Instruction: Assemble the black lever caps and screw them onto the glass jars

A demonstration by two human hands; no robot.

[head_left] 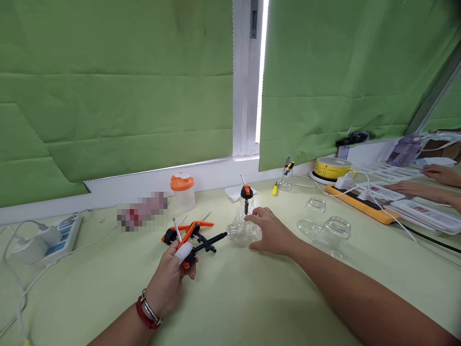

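Observation:
My left hand (175,271) is closed around an orange-and-black bottle top (188,247) with a metal rod and a long black stem. White material covers part of it near my thumb. The stem's tip is at the mouth of a clear glass bottle (239,232) lying on its side; whether it has entered the neck I cannot tell. My right hand (272,233) grips that bottle's other end between thumb and fingers. Similar orange-and-black tops (201,230) lie just behind my left hand. Beyond the bottle stands another glass bottle (248,207), fitted with such a top.
Two clear glass jars (336,228) (316,205) stand right of my forearm. An orange-lidded cup (183,194) is by the wall. Power strips (59,240) (360,204) with cables sit on both sides. At far right, another person's hands (410,188) rest near white trays (428,216).

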